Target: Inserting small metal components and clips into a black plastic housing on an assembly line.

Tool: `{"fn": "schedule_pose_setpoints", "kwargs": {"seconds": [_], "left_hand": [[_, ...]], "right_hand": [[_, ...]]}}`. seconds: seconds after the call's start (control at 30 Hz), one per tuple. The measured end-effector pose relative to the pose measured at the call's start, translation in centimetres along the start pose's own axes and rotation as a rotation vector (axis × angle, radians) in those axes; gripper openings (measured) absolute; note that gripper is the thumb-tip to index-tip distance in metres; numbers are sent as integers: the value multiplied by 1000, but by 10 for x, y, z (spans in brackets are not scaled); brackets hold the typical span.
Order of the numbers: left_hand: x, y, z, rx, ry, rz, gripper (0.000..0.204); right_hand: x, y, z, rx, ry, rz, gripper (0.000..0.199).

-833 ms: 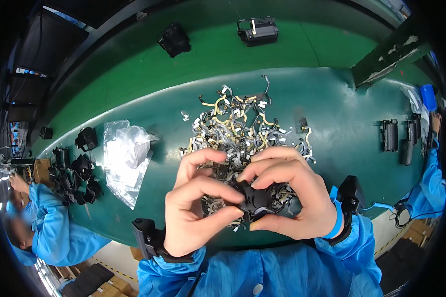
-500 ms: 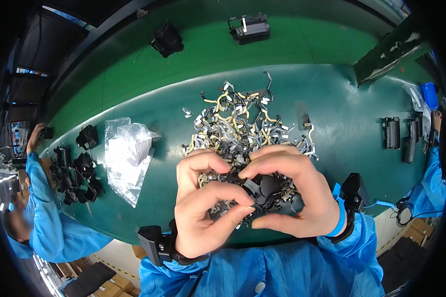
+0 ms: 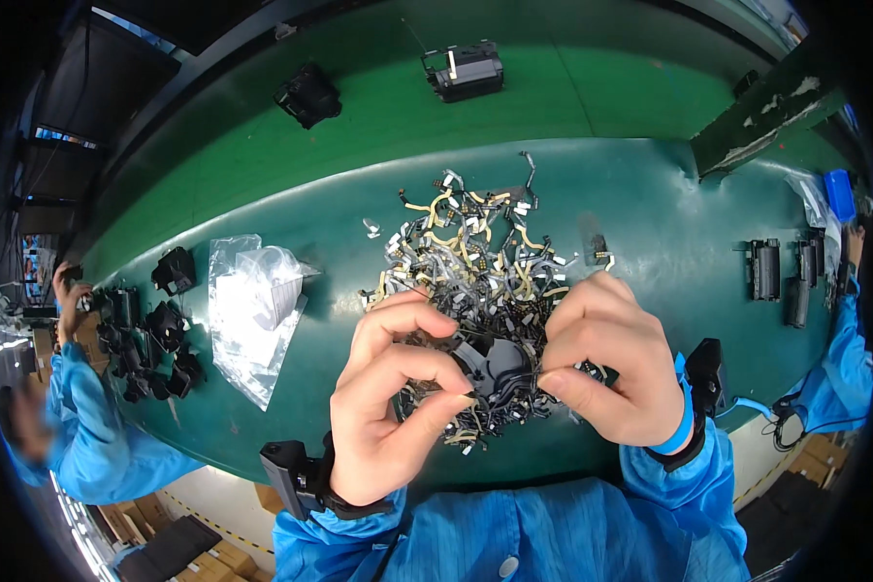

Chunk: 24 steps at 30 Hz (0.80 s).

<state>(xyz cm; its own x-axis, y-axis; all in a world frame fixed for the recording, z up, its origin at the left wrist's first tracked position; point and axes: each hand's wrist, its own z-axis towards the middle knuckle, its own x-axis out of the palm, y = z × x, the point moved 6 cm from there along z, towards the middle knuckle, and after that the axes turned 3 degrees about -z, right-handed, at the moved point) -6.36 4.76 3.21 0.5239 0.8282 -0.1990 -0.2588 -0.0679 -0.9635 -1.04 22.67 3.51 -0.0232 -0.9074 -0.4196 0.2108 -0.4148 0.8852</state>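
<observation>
Between my two hands is a dark plastic part (image 3: pixel 506 363) with a rounded face, held above a loose heap of short flex cables (image 3: pixel 470 247) in black, grey and pale yellow with small white connectors. My left hand (image 3: pixel 395 388) pinches the part's left edge with thumb and index finger, the other fingers curled above. At its right edge my right hand (image 3: pixel 616 364) grips it with thumb and bent fingers. The exact contact at the fingertips is partly hidden.
A clear plastic bag (image 3: pixel 257 320) lies left of the heap, with several black housings (image 3: pixel 155 339) beyond it. Black modules (image 3: pixel 764 270) lie at the right. Two black units (image 3: pixel 464 70) sit on the raised green ledge. Co-workers' sleeves (image 3: pixel 107 427) show at both sides.
My right hand has shifted right and its fingers have closed in at the part's right edge. My left hand has moved slightly left. The part now shows more fully between them.
</observation>
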Motion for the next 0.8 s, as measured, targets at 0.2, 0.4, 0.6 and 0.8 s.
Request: {"fn": "schedule_pose_setpoints", "kwargs": {"seconds": [0.2, 0.4, 0.6, 0.8], "left_hand": [[10, 2, -4, -156, 103, -98, 16], [15, 2, -5, -146, 147, -85, 16], [15, 1, -4, -98, 151, -148, 15], [6, 9, -8, -59, -72, -485, 15]], "right_hand": [[2, 6, -1, -77, -54, -86, 9], [1, 10, -1, -89, -56, -333, 15], [9, -16, 1, 150, 87, 23, 24], [11, 3, 7, 264, 181, 86, 48]]}}
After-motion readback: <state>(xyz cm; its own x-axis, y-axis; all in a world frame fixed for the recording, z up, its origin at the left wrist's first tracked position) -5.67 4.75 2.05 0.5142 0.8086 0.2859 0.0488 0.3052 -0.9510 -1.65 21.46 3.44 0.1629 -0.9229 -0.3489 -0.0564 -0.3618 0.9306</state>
